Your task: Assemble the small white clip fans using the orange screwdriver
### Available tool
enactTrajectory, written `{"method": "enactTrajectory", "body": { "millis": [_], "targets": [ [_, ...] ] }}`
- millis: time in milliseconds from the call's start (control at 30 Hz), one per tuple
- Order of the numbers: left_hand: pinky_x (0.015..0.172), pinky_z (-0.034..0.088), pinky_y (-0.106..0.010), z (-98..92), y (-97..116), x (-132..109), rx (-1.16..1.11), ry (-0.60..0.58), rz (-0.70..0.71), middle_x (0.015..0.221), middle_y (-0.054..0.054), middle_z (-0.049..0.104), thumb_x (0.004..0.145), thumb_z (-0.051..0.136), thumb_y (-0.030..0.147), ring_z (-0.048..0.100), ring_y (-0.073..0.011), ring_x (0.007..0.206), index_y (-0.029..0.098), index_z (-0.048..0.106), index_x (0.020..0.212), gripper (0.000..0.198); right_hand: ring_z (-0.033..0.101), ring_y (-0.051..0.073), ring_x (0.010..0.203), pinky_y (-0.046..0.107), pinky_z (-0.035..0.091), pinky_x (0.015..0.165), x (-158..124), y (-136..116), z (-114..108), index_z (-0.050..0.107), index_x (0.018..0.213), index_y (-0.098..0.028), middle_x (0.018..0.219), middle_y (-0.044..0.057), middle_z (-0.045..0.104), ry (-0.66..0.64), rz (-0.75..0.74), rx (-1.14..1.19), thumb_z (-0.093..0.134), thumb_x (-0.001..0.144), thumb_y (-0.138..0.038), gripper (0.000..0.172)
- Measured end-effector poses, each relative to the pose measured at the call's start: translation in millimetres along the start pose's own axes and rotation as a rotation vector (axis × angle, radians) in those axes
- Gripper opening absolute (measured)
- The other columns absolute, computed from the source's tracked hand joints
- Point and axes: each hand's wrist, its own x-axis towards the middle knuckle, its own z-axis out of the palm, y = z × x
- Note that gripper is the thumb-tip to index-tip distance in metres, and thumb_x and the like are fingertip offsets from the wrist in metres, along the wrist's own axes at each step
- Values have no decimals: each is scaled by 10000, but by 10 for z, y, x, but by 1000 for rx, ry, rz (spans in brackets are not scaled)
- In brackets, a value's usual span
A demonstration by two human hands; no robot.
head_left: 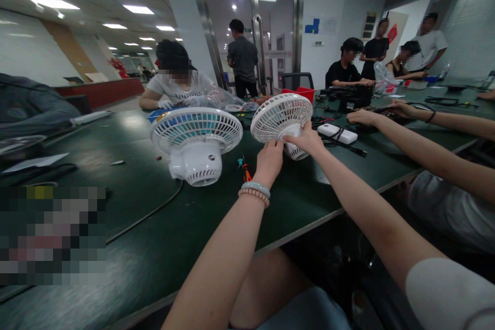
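A: What are the hands doing?

B: The right hand (308, 141) looks closed on the white fan (281, 118), thumb laid across its motor housing (297, 151); its other fingers are hidden. The left hand (271, 157) has its fingers bent against the housing's near side. I can't tell whether it grips or merely steadies.

A: And the step?

B: Handling the fan by its back, I'd judge, with the grille tilted away over the table (286, 219).

A: What does the next move call for?

B: A steady hold on the housing, probably, and care not to press the grille.

A: What's around it?

B: Just left, a second fan (196, 157), apart from the first, with a cord (150, 212) trailing below. Between them and nearer the person, an orange-handled tool (246, 171). To the right, a white box (337, 134) with black cable. Across the table sits a co-worker (181, 85) in white gloves.
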Motion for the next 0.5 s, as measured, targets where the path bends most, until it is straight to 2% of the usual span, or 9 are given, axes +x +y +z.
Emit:
{"method": "enactTrajectory", "body": {
  "millis": [267,500],
  "targets": [
    [788,440,-294,36,16,20,-83,-19,-44,1043,-104,545,907,287,228,533,-191,986,171,478,1101,278,550,333,1050,446,421,842,-8,-9,-8,286,1209,-140,1129,204,564,-2,-8,12,577,570,-675,882],
    [707,446,-302,84,28,35,-191,-32,-138,980,-114,594,907,295,277,585,-204,860,148,453,1064,258,567,333,1019,438,435,819,-6,13,8,292,1202,-150,1110,190,577,7,-15,12,573,575,-675,865]
  ]
}}
